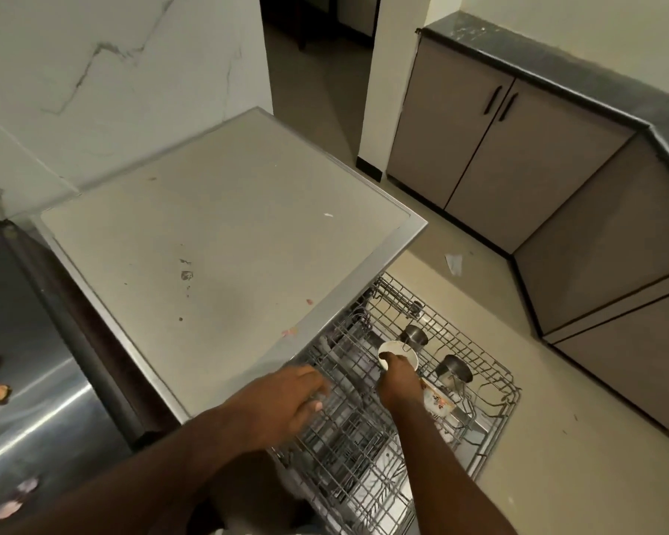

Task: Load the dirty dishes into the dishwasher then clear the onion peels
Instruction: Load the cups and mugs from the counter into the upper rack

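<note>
The dishwasher's upper wire rack (491,430) is pulled out below the grey dishwasher top (217,241). My right hand (398,380) grips a white cup (396,351) by its rim over the rack's middle. My left hand (286,403) hovers with loosely curled fingers over the rack's left part, holding nothing. Two steel tumblers (414,335) (454,368) stand in the rack's right side. A floral cup (437,401) lies in the rack just right of my right wrist. Small pink onion-peel bits (288,332) lie near the top's front edge.
A steel fridge (28,380) stands left of the dishwasher. Brown cabinets (499,148) under a dark counter (557,71) line the right side. A scrap of paper (453,262) lies on the beige floor. A doorway opens at the back.
</note>
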A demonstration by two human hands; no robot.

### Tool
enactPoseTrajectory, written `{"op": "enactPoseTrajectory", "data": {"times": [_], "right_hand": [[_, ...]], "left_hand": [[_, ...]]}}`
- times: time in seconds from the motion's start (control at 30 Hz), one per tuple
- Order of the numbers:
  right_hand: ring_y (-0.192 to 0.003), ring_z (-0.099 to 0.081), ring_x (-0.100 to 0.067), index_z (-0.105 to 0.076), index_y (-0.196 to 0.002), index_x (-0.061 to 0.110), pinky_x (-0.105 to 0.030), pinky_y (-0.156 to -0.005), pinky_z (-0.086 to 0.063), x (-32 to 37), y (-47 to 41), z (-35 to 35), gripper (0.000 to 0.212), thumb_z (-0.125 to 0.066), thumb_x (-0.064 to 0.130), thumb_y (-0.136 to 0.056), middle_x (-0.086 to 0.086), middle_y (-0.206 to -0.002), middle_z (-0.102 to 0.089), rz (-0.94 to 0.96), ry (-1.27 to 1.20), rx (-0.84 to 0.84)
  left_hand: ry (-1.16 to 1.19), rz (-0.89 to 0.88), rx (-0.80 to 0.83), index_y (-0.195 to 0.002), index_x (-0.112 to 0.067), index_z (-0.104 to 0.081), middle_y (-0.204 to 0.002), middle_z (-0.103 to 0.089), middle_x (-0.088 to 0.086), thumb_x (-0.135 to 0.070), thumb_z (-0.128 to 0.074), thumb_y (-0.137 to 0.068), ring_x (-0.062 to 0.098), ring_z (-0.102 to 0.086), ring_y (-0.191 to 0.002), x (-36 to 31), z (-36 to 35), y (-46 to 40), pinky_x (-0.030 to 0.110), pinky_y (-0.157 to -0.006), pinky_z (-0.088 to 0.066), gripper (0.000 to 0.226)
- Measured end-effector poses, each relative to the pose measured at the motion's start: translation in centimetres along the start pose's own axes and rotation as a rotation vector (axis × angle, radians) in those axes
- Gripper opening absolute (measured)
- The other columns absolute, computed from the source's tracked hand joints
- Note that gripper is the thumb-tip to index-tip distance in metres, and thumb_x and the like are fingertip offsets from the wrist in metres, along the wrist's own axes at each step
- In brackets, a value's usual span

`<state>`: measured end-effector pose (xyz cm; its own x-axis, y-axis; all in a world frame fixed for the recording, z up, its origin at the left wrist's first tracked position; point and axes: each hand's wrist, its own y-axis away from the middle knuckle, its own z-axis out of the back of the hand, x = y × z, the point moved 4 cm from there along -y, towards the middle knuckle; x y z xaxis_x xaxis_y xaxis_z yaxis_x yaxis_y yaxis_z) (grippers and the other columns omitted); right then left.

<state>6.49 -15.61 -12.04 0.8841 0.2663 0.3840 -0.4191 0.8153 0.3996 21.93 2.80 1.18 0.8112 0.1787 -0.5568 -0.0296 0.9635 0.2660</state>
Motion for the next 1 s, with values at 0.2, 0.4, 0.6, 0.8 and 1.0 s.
{"op": "enactPoseTrajectory", "data": {"times": [0.2,0.4,0.6,0.8,1.0], "right_hand": [[-0.104,-0.064,-0.036,-0.057,-0.138,0.018,-0.048,-0.086,-0.058,4.7,2.5,3.9,0.059,-0.067,-0.001,-0.083,-0.019,-0.13,-0.064,0.132,-0.006,-0.333],[-0.101,-0.06,-0.049,-0.064,-0.134,0.008,-0.059,-0.087,-0.052,16.1,7.1,9.2,0.058,-0.04,0.018,-0.081,-0.024,-0.134,-0.058,0.499,-0.154,-0.7],[-0.11,-0.062,-0.045,-0.068,-0.132,0.006,-0.054,-0.09,-0.049,30.7,12.7,6.2,0.051,-0.048,0.018,-0.086,-0.024,-0.142,-0.056,0.922,-0.14,-0.586],[-0.126,-0.057,-0.034,-0.066,-0.136,0.02,-0.056,-0.099,-0.048,38.6,16.7,0.5,0.054,-0.042,0.036,-0.09,-0.008,-0.146,-0.055,1.085,-0.143,-0.337],[-0.126,-0.059,-0.023,-0.066,-0.135,0.027,-0.052,-0.099,-0.05,41.3,19.8,-1.9,0.041,-0.059,0.023,-0.095,0.002,-0.144,-0.057,1.122,-0.191,-0.18]], "left_hand": [[0.108,0.033,-0.231,-0.133,-0.023,-0.058,-0.133,-0.057,-0.003,-0.032,-0.051,-0.104,0.016,-0.051,-0.124,1.9,2.9,4.1,0.031,-0.107,-0.039,0.03],[0.195,0.18,-0.533,-0.137,-0.022,-0.055,-0.142,-0.055,-0.003,-0.027,-0.05,-0.105,0.016,-0.046,-0.135,6.8,7.3,11.8,0.031,-0.118,-0.034,0.033],[0.192,0.364,-0.764,-0.134,-0.026,-0.056,-0.133,-0.057,-0.005,-0.024,-0.052,-0.102,0.013,-0.052,-0.122,13.2,9.5,20.0,0.028,-0.109,-0.042,0.033],[0.044,0.608,-0.998,-0.131,-0.018,-0.06,-0.127,-0.061,0.004,-0.025,-0.053,-0.097,0.023,-0.056,-0.118,21.1,12.9,29.2,0.041,-0.105,-0.045,0.035],[-0.055,0.96,-0.922,-0.151,-0.015,-0.042,-0.148,-0.049,0.008,-0.011,-0.062,-0.098,0.025,-0.049,-0.133,28.9,17.8,35.3,0.038,-0.114,-0.043,0.056]]}}
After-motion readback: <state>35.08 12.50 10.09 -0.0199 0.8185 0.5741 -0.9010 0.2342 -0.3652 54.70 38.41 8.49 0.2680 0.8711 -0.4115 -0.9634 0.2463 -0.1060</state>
